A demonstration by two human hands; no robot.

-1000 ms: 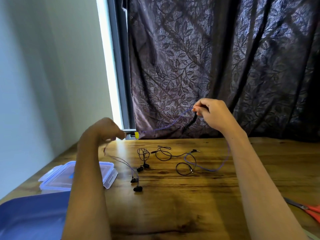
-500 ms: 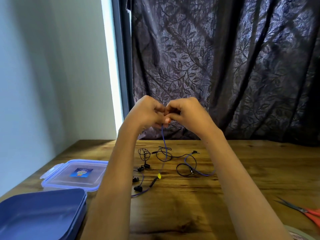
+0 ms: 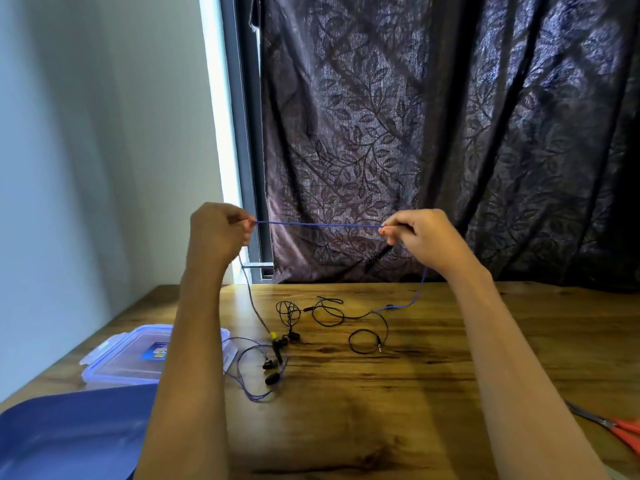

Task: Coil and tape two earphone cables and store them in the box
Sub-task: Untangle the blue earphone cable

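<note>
A purple earphone cable (image 3: 318, 224) is stretched taut and level between my two raised hands above the wooden table (image 3: 398, 393). My left hand (image 3: 218, 230) pinches one part, my right hand (image 3: 415, 230) the other. Both ends hang down to the table: the left strand ends in black earbuds (image 3: 272, 378) near a yellow piece (image 3: 273, 335), the right strand trails back. A black earphone cable (image 3: 332, 311) lies loosely tangled at the table's middle. The blue box (image 3: 69, 427) sits at the front left.
A clear lid (image 3: 128, 362) with a blue label lies behind the box, partly hidden by my left forearm. Red-handled scissors (image 3: 620, 427) lie at the right edge. A dark patterned curtain (image 3: 450, 133) and a window frame stand behind the table.
My hands were together in front of me half a second ago. They have moved apart sideways, drawing the purple cable straight between them.
</note>
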